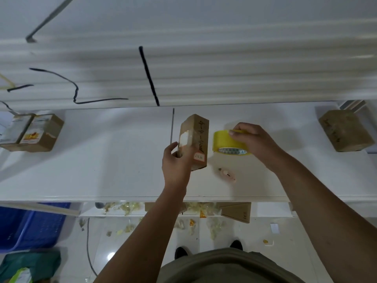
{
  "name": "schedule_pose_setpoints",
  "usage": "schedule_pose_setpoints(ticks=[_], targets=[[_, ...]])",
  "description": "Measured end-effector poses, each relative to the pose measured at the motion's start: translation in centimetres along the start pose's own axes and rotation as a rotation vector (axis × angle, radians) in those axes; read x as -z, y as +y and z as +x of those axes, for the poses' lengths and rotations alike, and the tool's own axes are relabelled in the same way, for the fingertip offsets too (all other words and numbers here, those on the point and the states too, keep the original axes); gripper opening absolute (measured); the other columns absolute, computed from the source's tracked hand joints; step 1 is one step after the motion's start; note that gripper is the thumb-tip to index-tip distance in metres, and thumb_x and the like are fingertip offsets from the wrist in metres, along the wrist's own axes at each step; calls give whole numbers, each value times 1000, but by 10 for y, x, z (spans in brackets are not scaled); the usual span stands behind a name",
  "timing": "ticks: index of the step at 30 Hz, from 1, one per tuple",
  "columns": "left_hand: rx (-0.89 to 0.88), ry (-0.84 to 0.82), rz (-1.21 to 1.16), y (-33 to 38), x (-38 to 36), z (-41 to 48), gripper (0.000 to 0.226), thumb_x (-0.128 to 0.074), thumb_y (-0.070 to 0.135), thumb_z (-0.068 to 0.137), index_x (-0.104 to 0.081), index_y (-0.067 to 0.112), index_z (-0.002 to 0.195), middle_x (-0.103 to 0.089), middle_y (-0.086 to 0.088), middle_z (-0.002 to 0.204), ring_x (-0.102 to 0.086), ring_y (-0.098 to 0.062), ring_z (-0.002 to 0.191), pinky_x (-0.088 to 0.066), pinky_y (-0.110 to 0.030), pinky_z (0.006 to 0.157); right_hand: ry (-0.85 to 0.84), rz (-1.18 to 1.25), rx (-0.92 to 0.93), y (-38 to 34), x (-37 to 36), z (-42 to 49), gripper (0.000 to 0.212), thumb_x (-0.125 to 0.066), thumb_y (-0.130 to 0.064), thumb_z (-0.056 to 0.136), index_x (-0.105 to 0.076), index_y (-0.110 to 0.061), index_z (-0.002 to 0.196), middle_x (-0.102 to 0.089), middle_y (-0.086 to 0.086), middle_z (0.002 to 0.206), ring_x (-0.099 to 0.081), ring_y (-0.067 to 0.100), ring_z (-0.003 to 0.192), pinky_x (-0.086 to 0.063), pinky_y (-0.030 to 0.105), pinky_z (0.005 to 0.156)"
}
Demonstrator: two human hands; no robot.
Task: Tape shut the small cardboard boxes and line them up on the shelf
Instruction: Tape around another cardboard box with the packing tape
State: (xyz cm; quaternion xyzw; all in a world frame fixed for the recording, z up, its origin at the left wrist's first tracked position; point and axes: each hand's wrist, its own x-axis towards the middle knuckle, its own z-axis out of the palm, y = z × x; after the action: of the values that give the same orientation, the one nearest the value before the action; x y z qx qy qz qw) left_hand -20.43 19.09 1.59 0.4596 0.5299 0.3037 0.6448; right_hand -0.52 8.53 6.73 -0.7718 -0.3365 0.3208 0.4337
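The left hand (175,160) grips a small cardboard box (194,137) at its lower end, with the fingers curled round the left side and the thumb on the face that carries a white label. The box stands on end, a little tilted, over the middle of the white shelf (102,160). Whether its bottom edge touches the shelf cannot be told.

Just beside the box, the right hand (254,140) holds a roll of yellow tape (227,142). The fingers are bent over the top of the roll and the fingertips pinch its outer band. The roll and the box are close but apart.

Below the roll, a small pink cutter (227,174) lies flat on the shelf.

Further out there are more boxes on the same shelf – two boxes (33,131) side by side at the far left, and a single box (344,132) at the far right.

Under the shelf edge, tape scraps (126,207) lie on the floor (255,231), and a blue crate (30,225) stands at the lower left.
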Motion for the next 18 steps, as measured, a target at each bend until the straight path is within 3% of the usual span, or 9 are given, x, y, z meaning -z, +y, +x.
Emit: schedule_pose_setpoints(ticks=[4, 7, 12, 13, 15, 18], targets=[[33, -88, -203, 14, 6, -22, 86, -81, 48, 60, -63, 17, 139, -81, -10, 110, -81, -27, 97, -65, -39, 78, -114, 4, 40, -16, 11, -16, 39, -74, -41, 96, -63, -10, 76, -51, -2, 71, -49, 12, 70, -33, 34, 69], [32, -221, -344, 21, 7, -33, 76, -77, 45, 68, -68, 10, 135, -77, -18, 121, -75, -34, 105, -60, -53, 96, -126, 14, -1, -26, 4, -21, 53, -75, -48, 93, -58, -3, 73, -47, 2, 69, -48, 16, 69, -33, 37, 71], [169, -508, -505, 25, 20, -31, 61, -59, 38, 96, -57, 9, 150, -62, -23, 148, -65, -34, 123, -47, -53, 115, 11, -84, -29, -34, -3, -24, 63, -77, -78, 73, -52, -21, 60, -48, -7, 57, -54, 12, 58, -38, 34, 62], [194, -544, -490, 24, 23, -29, 59, -58, 39, 98, -58, 10, 149, -61, -23, 150, -64, -36, 127, -44, -54, 118, 43, -115, -24, -32, -5, -26, 65, -77, -79, 71, -51, -21, 59, -46, -9, 55, -52, 10, 54, -38, 32, 60], [141, -570, -235, 24, 25, -26, 57, -59, 49, 97, -65, 17, 143, -66, -19, 144, -66, -34, 130, -49, -52, 116, 121, -247, -21, -26, -11, -27, 65, -77, -79, 72, -52, -20, 61, -46, -5, 57, -51, 12, 53, -36, 30, 58], [12, -580, 261, 24, 18, -31, 62, -77, 64, 78, -70, 31, 130, -80, 1, 120, -76, -18, 112, -57, -42, 102, 221, -422, -19, -12, -28, -31, 66, -72, -77, 78, -57, -13, 66, -52, -2, 60, -58, 17, 59, -38, 31, 56]])
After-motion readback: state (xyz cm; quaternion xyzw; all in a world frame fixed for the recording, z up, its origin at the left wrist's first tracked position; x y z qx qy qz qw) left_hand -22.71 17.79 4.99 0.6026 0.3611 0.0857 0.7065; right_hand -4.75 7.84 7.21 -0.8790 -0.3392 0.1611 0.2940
